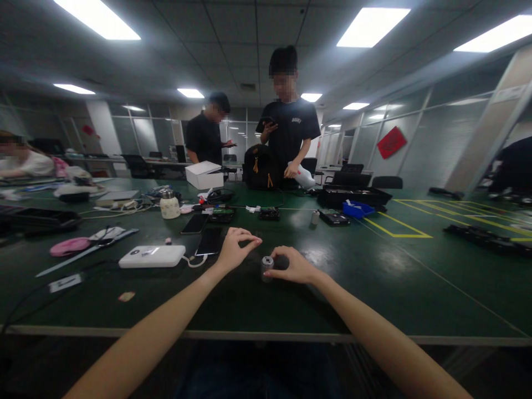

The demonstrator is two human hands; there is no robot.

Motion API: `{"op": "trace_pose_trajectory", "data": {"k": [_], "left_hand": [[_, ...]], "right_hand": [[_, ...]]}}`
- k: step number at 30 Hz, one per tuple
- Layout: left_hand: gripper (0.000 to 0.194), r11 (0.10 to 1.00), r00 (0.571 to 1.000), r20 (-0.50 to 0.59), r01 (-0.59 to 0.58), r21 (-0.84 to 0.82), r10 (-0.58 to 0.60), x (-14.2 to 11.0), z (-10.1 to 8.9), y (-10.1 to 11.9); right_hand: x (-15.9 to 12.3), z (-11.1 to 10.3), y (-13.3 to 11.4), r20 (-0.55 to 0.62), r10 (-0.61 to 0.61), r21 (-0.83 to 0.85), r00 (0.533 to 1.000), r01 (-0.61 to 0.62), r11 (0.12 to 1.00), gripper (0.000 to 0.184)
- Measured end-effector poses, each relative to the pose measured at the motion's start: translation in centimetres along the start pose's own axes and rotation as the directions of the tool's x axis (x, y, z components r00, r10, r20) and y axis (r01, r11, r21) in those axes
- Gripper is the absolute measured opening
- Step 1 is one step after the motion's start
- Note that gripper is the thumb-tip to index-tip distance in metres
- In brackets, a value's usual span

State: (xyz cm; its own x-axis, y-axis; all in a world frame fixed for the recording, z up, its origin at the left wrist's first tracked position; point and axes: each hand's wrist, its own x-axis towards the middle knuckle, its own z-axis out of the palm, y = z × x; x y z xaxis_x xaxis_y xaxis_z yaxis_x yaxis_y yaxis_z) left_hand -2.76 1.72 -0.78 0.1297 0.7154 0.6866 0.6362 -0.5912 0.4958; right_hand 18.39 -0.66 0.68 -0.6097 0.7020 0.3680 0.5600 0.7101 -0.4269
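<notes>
My right hand (294, 266) curls its thumb and fingers around a small grey metal cylinder (267, 270). The cylinder stands upright on the dark green table, with dark openings in its top face. Just left of it and slightly above, my left hand (236, 249) hovers with thumb and forefinger brought together in a pinch. Anything between those fingertips is too small to make out. A similar light cylinder (315, 218) stands farther back on the right, beside a black device (334, 217).
Left of my left arm lie a white power bank (152, 256), a dark phone (209, 242) and a pink item (70, 246). Farther back are a cream jar (169, 206), a white box (204, 176), a black backpack (262, 168) and a blue tray (358, 209). Two people stand across the table (399, 310).
</notes>
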Motion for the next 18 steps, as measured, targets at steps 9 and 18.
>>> {"op": "trace_pose_trajectory", "data": {"k": [9, 18], "left_hand": [[0.009, 0.98, 0.972, 0.185, -0.113, -0.164, 0.143, -0.8, -0.6, 2.4], [0.01, 0.978, 0.961, 0.21, -0.152, -0.142, 0.18, -1.0, -0.9, 2.6]], "right_hand": [[0.2, 0.0, 0.2, 0.014, -0.024, 0.071, 1.0, 0.023, 0.997, 0.033], [0.1, 0.0, 0.2, 0.026, -0.016, 0.093, 1.0, 0.013, 0.996, 0.033]]}}
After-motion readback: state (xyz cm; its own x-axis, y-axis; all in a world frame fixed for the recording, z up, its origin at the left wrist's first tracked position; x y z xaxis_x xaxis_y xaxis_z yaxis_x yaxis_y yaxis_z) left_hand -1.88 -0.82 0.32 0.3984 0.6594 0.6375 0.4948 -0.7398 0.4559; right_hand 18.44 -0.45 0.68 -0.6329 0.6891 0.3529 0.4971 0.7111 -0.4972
